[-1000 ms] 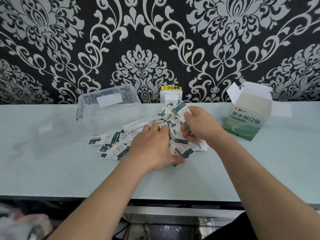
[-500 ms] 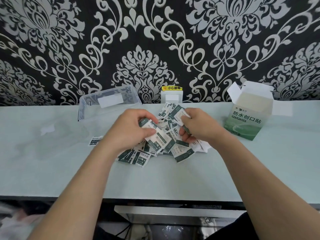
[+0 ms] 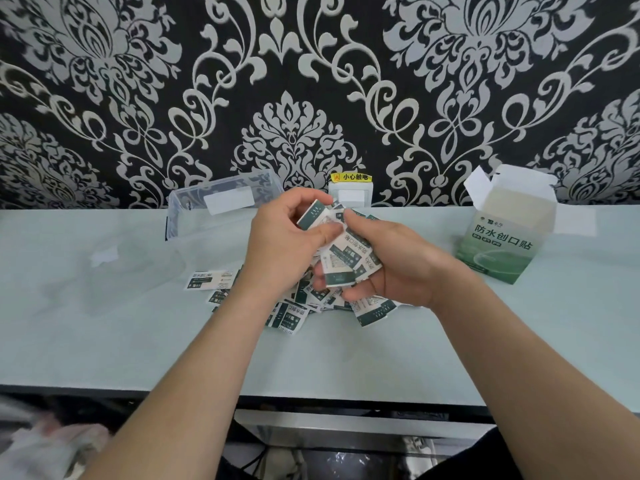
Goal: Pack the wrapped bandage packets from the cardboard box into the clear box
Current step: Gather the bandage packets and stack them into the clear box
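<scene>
A bundle of bandage packets (image 3: 341, 263), white with dark green ends, is held above the table (image 3: 104, 341) between both hands. The left hand (image 3: 284, 247) has its grip clamped on the bundle's top edge. The right hand (image 3: 401, 271) curls its grip round the bundle from below. Loose packets (image 3: 289, 315) lie beneath. The clear box (image 3: 194, 220) stands far left. The open cardboard box (image 3: 502, 244), far right, reads "防水创口贴". A yellow sticker (image 3: 351, 177) on the wall reads "小心触电".

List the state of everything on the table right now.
cardboard box: upright, top flaps open.
clear box: open, lid off.
clear lid: flat on the table.
loose packets: heaped on the table below the hands.
left hand: pinches a packet stack.
right hand: grips a packet bunch.
</scene>
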The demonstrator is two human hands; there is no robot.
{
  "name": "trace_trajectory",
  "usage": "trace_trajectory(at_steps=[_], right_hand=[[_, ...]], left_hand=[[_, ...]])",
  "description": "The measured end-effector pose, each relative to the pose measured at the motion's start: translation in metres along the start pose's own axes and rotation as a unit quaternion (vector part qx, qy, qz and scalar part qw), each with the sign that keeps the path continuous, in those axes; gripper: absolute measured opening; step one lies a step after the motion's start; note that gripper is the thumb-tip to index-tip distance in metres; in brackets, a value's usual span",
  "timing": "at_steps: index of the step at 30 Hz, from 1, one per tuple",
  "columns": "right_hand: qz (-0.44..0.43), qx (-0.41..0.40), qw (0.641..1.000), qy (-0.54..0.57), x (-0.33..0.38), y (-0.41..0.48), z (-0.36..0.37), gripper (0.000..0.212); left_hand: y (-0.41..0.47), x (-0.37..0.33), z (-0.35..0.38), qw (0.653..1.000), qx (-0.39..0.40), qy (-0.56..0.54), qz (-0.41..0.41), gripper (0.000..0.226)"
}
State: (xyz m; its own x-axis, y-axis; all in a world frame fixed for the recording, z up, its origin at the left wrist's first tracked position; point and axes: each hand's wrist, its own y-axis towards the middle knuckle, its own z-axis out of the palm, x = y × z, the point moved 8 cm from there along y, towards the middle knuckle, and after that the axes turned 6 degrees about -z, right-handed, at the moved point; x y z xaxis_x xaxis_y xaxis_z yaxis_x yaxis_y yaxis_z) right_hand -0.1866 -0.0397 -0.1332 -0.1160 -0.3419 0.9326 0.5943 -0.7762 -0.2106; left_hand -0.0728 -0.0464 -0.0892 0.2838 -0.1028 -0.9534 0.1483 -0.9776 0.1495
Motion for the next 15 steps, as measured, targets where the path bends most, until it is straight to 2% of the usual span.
trace_trajectory(at_steps=[4, 7, 8, 10, 12, 15], right_hand=[[-0.011, -0.028, 1.0, 0.005, 0.002, -0.001, -0.012, 0.027], [-0.049, -0.125, 0.987, -0.092, 0.012, -0.004, -0.044, 0.02], [-0.056, -0.167, 0.973, -0.15, 0.015, -0.007, -0.056, 0.02], [-0.052, -0.22, 0.943, -0.244, 0.017, -0.009, -0.069, 0.021], [-0.033, -0.229, 0.928, -0.292, 0.014, -0.008, -0.072, 0.022], [-0.009, -0.214, 0.92, -0.329, 0.01, -0.006, -0.069, 0.023]], left_hand=[[0.003, -0.002, 0.006, 0.998, -0.009, 0.048, 0.025, 0.04], [0.002, 0.003, 0.011, 0.985, 0.01, 0.171, 0.003, 0.052], [-0.001, 0.009, 0.02, 0.969, 0.049, 0.244, -0.01, 0.057], [-0.011, 0.025, 0.042, 0.905, 0.139, 0.401, -0.013, 0.073], [-0.017, 0.033, 0.056, 0.86, 0.169, 0.482, 0.004, 0.081], [-0.016, 0.032, 0.062, 0.856, 0.158, 0.492, 0.017, 0.077]])
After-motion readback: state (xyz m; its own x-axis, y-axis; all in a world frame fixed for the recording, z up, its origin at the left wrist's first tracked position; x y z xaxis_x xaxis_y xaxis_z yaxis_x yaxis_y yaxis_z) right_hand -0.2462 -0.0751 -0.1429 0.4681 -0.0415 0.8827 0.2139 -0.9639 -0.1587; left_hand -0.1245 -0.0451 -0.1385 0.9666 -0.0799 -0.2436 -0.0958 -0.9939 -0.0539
